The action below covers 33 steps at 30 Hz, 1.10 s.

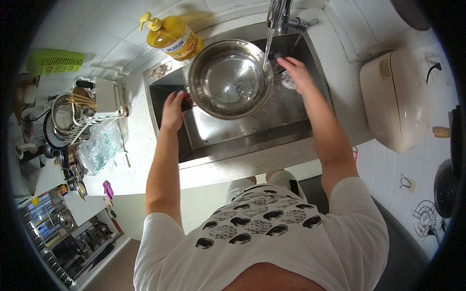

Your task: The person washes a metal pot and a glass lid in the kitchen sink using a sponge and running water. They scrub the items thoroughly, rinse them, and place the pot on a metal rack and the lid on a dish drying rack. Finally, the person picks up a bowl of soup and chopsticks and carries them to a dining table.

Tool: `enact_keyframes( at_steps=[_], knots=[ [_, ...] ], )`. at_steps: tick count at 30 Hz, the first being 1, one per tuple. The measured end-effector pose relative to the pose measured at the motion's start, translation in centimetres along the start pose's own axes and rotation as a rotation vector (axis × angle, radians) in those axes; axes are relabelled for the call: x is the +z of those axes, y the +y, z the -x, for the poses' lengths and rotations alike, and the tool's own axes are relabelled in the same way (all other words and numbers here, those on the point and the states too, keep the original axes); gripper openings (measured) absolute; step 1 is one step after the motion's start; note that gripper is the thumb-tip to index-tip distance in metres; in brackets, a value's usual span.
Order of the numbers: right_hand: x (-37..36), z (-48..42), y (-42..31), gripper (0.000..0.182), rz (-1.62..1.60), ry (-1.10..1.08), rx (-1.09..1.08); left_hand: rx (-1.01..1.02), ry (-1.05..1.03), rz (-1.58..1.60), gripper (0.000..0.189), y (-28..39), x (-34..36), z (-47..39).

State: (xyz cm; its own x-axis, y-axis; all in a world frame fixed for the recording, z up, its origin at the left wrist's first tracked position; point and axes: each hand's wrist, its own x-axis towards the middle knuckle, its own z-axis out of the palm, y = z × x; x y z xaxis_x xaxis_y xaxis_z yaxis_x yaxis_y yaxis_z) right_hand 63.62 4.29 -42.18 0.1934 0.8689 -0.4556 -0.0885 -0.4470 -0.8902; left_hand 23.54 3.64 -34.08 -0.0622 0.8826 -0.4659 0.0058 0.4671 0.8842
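Note:
A round, shiny stainless-steel pot [233,78] sits over the steel sink [251,136], with some water in its bottom. From the chrome faucet [278,16], a stream of water [268,47] runs down at the pot's right rim. My left hand [174,109] grips a dark handle [186,102] on the pot's left side. On the right, my right hand [296,74] is beside the rim, close to a blurred dark part; its grip there is unclear. A small white wad [288,80], perhaps foam or a scrubber, shows by its palm.
A yellow pump bottle [176,38] stands behind the sink. On the left counter are a dish rack [82,125] with bowls and chopsticks, and a clear plastic bag [102,145]. To the right sits a cream-coloured lidded appliance [393,102].

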Motion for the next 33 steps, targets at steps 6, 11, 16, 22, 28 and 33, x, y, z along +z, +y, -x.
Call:
enact_keyframes(
  at_steps=[6, 11, 16, 22, 28, 33],
  knots=[
    [-3.5, 6.1, -3.7, 0.040, 0.089, 0.207, -0.050, -0.081, -0.187, -0.089, 0.041, -9.1, 3.5, -1.1],
    [-1.6, 7.8, -1.2, 0.030, 0.157, 0.029, -0.234, -0.111, -0.170, -0.040, 0.036, -12.0, -0.3, -1.9],
    [-0.5, 5.0, -1.2, 0.031, 0.059, 0.083, -0.182, -0.105, -0.112, -0.023, 0.037, -9.7, 0.6, -5.0],
    [-4.4, 1.7, 2.3, 0.053, 0.158, 0.209, -0.019, -0.152, -0.125, 0.057, 0.033, -10.3, 4.2, -3.5],
    [-1.6, -0.6, 5.5, 0.060, 0.187, 0.093, 0.228, -0.186, -0.001, 0.059, 0.024, -13.9, 2.7, -4.8],
    [-2.1, -2.8, 9.7, 0.052, 0.649, 0.213, 0.089, -0.186, 0.024, 0.093, 0.022, -14.2, 4.1, -4.7]
  ],
)
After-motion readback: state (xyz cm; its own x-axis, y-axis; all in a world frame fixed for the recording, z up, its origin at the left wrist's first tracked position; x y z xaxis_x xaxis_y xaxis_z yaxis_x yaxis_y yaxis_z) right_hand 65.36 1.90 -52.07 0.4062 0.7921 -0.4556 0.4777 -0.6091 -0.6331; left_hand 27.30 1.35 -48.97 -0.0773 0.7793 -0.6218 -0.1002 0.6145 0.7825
